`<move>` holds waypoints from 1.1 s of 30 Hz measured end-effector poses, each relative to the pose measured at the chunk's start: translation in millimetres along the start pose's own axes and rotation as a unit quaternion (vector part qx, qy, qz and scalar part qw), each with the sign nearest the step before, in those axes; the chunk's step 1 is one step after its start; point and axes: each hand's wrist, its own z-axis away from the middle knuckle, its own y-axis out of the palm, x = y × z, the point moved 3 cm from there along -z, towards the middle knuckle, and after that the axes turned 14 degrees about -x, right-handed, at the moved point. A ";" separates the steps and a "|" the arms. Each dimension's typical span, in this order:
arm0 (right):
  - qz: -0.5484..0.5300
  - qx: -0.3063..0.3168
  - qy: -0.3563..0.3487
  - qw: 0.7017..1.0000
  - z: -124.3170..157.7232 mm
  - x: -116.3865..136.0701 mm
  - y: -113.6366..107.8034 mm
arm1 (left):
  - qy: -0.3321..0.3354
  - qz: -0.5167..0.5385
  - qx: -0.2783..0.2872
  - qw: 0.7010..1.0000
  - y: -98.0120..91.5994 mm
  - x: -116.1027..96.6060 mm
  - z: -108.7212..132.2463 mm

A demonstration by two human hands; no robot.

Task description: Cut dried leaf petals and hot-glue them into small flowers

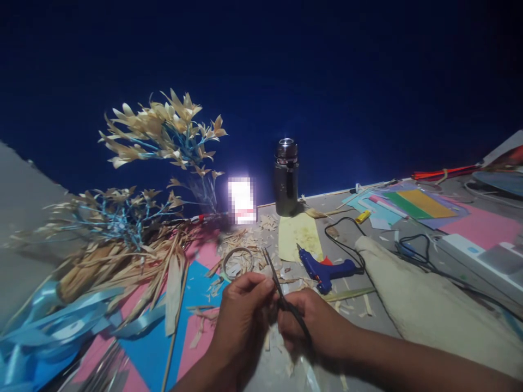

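Observation:
My right hand [300,321] is closed around the handles of a pair of dark scissors [274,272], whose blades point up and away from me and look slightly parted. Close beside the blades, my left hand [247,305] is pinched, thumb against fingers. Whatever lies in that pinch is hidden or too small to name. Beyond the hands is a roll of tape [226,263] among dry husk scraps [245,239]. A blue glue gun [322,270] with a red trigger lies to the right of the scissors, on the edge of a yellow sheet [300,234].
Husk flowers on blue stems [180,130] stand at the back left, above dried husks [134,267] and light blue ribbon [49,321]. A dark flask [286,185] stands at the back. Rightward lie coloured papers [425,204], a cream cloth [425,299], a cable and a white power strip [474,256].

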 end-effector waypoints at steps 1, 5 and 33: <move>-0.001 0.000 -0.001 1.000 0.0 -0.4 0.0 | 0.003 -0.003 -0.001 1.000 -0.2 -0.1 0.2; 0.000 -0.018 0.015 1.000 -0.1 -2.7 -0.8 | 0.009 -0.001 -0.001 1.000 -1.0 -1.7 0.5; 0.002 -0.012 0.017 1.000 1.8 0.3 -0.4 | -0.020 -0.013 0.023 0.999 -2.5 -2.1 -1.3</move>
